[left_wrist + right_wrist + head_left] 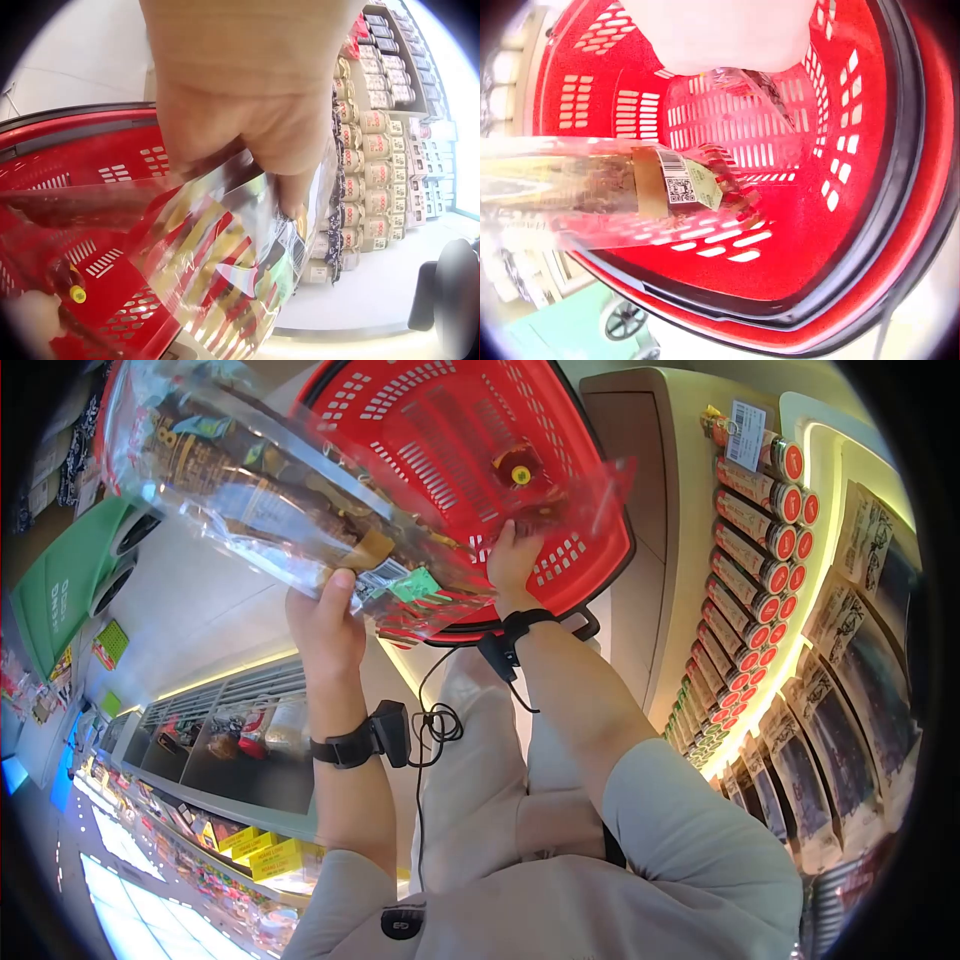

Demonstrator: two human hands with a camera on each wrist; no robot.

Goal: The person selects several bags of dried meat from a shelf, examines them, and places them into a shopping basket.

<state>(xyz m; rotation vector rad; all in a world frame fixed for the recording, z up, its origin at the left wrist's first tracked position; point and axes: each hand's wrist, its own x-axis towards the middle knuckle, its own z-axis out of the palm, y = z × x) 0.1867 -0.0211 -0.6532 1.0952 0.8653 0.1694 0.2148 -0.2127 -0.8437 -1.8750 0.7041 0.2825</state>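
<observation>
My left hand (330, 625) grips the lower edge of a large clear plastic package (265, 475), its thumb on top near a barcode label and a green sticker. Brown contents and gold printing show through the film, and the end has red and gold stripes (199, 262). The package slants over the side of a red shopping basket (440, 430). Inside the basket, my right hand (515, 565) pinches a smaller clear plastic packet (595, 505) with something dark reddish in it; most of its fingers are hidden. A yellow round spot (520, 475) shows on an item just beyond that hand.
Shelves of red-lidded jars (755, 565) stand on the right, with dark packs (850, 610) beside them. At the left are a green wheeled cart (70, 585) and a grey display bin (250, 750). A black cable (437, 725) hangs between my wrists.
</observation>
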